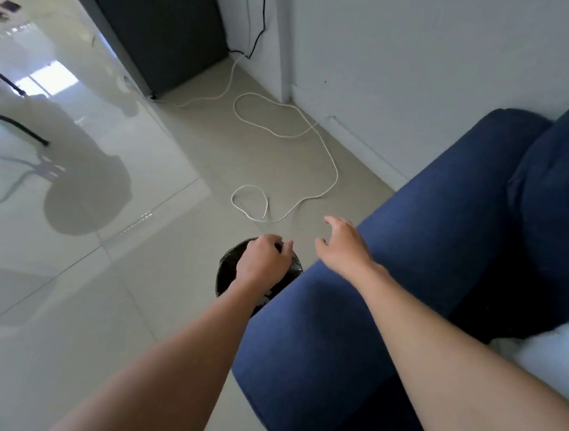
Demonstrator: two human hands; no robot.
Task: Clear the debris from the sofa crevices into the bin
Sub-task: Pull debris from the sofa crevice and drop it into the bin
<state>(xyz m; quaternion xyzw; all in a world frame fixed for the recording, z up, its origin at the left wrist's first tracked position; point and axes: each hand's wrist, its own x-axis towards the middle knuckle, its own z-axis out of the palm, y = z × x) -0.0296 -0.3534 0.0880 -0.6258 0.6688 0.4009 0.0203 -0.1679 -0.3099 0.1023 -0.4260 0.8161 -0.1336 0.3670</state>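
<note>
Writing: none readable on anything here.
Bin [228, 272]: one, black-lined, on the floor tight against the blue sofa [410, 260] arm.
Left hand [263, 260]: over the bin mouth, fingers curled at its rim; contents, I cannot tell.
Right hand [344, 246]: spread wide and empty above the sofa arm.
Debris: pale scraps in the bin.
Cables: one white cable [317, 139] looped across the tiles, one black at the wall.

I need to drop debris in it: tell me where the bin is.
The black-lined bin stands on the tiled floor at lower centre of the head view, against the blue sofa's armrest, under the left hand.
</note>
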